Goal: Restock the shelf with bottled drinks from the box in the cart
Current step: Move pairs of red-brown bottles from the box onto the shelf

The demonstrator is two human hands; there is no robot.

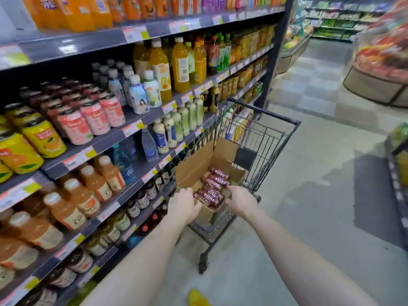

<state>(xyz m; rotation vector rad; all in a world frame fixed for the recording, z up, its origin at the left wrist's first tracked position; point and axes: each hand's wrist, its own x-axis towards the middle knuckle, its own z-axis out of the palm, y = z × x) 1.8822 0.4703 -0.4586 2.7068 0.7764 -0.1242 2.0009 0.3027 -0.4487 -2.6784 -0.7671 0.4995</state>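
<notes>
The dark red bottles [213, 187] lie on their sides inside the open cardboard box [199, 165], which sits in the near end of the wire cart [263, 138], and the 2 nearest bottles are directly between the 2 hands. The left hand [184, 206] is at about 9 o'clock from these bottles, back of the hand up, fingers curled down over the near left edge of the box and touching the end of the front bottle; a firm grasp probably is there, but the fingertips are hidden, so I cannot tell. The right hand [239, 200] is at about 3 o'clock from them, also palm down, fingers bent toward the other end of the bottles, and its hold is equally unclear. Both forearms reach forward, bare, from the lower edge of the view. The long axis of each bottle runs roughly from 10 o'clock to 4 o'clock, in parallel rows. The shelf [136, 129] with drinks stands at the left of the cart.
</notes>
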